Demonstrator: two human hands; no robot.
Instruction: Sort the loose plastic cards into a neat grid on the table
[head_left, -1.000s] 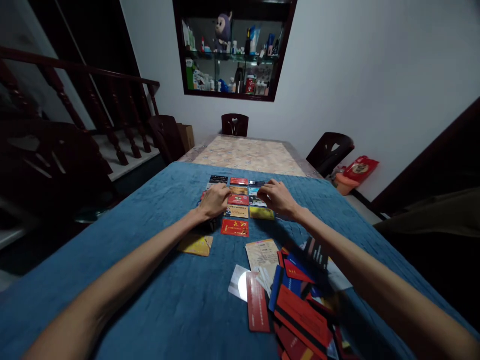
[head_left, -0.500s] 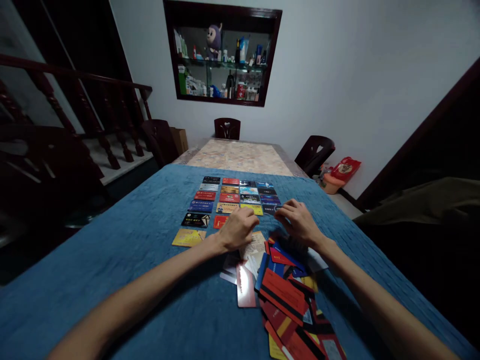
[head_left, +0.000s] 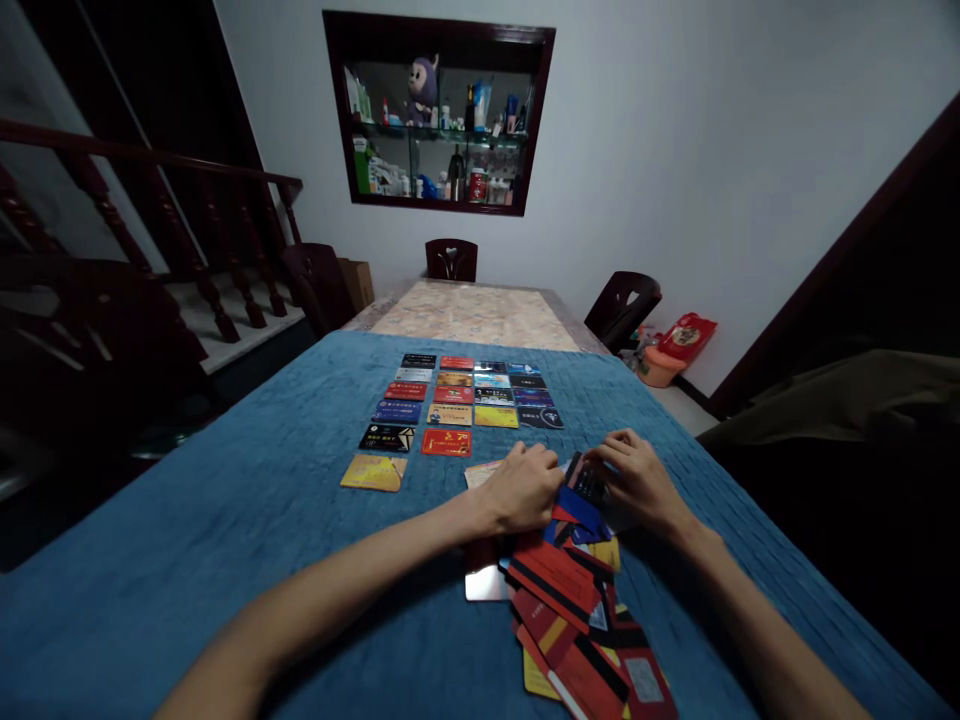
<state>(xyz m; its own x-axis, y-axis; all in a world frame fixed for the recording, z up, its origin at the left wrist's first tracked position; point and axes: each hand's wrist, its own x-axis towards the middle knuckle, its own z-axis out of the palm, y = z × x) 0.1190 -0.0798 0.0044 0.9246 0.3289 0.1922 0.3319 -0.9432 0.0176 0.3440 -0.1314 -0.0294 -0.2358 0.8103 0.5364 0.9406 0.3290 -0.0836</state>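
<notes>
Loose cards [head_left: 555,580], mostly red with some blue and yellow, lie in an overlapping pile at the near right of the blue cloth [head_left: 247,520]. Over the pile's far left side is my left hand [head_left: 525,487], fingers curled together; their tips are hidden. My right hand [head_left: 637,480] is at the far right side, thumb and fingers bent onto a dark card [head_left: 587,480] lying tilted between the hands. Beyond, cards lie face up in columns, among them a red card [head_left: 446,442], a gold card [head_left: 375,472] and a black card [head_left: 387,438].
The cloth covers the near part of a long table with a patterned top [head_left: 465,310]. Chairs [head_left: 622,308] stand around it. A wooden railing [head_left: 187,165] runs along the left, and a lit wall cabinet [head_left: 442,130] is straight ahead.
Both hands have drawn back from the laid-out cards to the pile. My left hand has moved right and nearer, and my right hand has come down onto a dark card.
</notes>
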